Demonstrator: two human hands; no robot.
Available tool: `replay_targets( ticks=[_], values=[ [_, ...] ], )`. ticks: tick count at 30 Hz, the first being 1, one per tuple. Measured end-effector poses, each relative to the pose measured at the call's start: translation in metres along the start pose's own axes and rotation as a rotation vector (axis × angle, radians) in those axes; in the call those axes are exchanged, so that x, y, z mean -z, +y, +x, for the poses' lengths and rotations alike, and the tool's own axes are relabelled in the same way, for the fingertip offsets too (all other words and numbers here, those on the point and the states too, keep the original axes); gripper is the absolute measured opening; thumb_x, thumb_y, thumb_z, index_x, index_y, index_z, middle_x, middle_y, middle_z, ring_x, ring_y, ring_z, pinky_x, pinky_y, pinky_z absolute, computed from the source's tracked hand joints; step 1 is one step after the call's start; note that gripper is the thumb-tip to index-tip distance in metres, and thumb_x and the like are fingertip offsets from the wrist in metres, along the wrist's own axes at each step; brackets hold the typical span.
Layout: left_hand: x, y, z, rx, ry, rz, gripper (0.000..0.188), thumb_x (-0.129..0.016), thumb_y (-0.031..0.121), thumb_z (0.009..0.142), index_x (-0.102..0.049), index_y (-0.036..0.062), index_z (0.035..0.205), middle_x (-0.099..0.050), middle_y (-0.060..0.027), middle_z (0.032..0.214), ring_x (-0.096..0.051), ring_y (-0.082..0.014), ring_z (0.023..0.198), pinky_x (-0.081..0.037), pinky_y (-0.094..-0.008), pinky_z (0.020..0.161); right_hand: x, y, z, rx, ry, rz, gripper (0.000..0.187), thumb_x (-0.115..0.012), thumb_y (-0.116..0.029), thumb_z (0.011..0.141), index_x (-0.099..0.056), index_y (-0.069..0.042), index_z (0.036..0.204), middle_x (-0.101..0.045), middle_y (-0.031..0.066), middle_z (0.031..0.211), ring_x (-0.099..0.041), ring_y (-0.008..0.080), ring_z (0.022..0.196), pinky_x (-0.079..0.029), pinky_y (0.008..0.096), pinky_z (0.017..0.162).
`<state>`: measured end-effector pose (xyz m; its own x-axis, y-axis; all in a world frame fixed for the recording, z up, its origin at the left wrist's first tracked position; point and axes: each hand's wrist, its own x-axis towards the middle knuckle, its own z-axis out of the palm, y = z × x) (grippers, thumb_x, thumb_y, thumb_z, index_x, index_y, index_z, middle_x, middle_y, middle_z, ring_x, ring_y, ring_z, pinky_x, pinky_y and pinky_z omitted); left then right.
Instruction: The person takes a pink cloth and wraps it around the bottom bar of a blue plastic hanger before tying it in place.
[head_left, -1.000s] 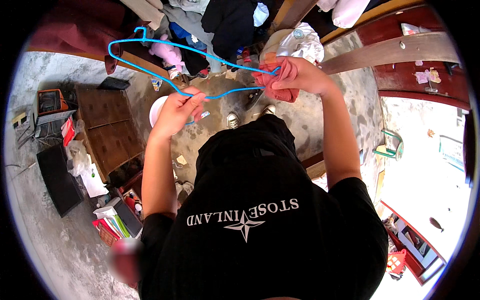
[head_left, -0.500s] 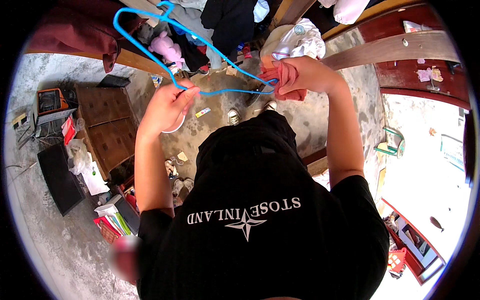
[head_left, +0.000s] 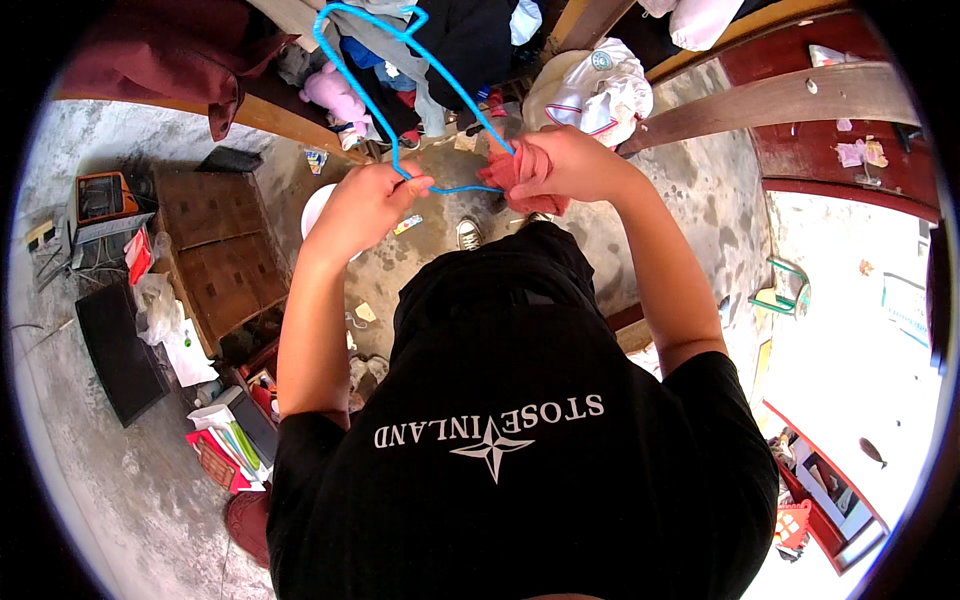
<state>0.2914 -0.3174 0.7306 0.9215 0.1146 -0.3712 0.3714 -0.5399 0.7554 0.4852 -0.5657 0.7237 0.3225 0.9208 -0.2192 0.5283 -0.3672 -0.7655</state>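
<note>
A blue clothes hanger (head_left: 459, 96) is held up in front of me, its hook end at the top of the view. My left hand (head_left: 372, 205) grips the hanger's near left corner between thumb and fingers. Around its right part my right hand (head_left: 570, 165) is closed on a reddish cloth (head_left: 541, 199). The cloth is bunched over the wire there, so that end of the hanger is hidden.
Beyond the hanger lie piled clothes (head_left: 455, 60) and a pink plush toy (head_left: 334, 96). White clothing (head_left: 610, 88) sits to their right, by a wooden rail (head_left: 770, 103). A brown wooden cabinet (head_left: 222, 250) stands at left. My shoe (head_left: 469, 234) shows on the stained floor.
The hanger has turned more upright and its hook end has swung to the right. My hands have come closer together, the right one moving left with the cloth.
</note>
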Motion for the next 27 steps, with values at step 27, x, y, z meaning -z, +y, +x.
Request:
replay_targets(
  ticks=[27],
  values=[
    [0.011,-0.009,0.000,0.050,0.087,-0.255,0.022,-0.068,0.024,0.099,-0.073,0.0023,0.097,-0.058,-0.0012,0.065,-0.055,-0.0104,0.062,-0.044,-0.0295,0.060,0.011,-0.026,-0.001,-0.059,0.049,-0.043,0.047,-0.087,-0.028,0.077,-0.066,-0.001,0.109,-0.071,0.0083,0.092,-0.067,0.0174,0.085,-0.053,0.0327,0.082]
  ],
)
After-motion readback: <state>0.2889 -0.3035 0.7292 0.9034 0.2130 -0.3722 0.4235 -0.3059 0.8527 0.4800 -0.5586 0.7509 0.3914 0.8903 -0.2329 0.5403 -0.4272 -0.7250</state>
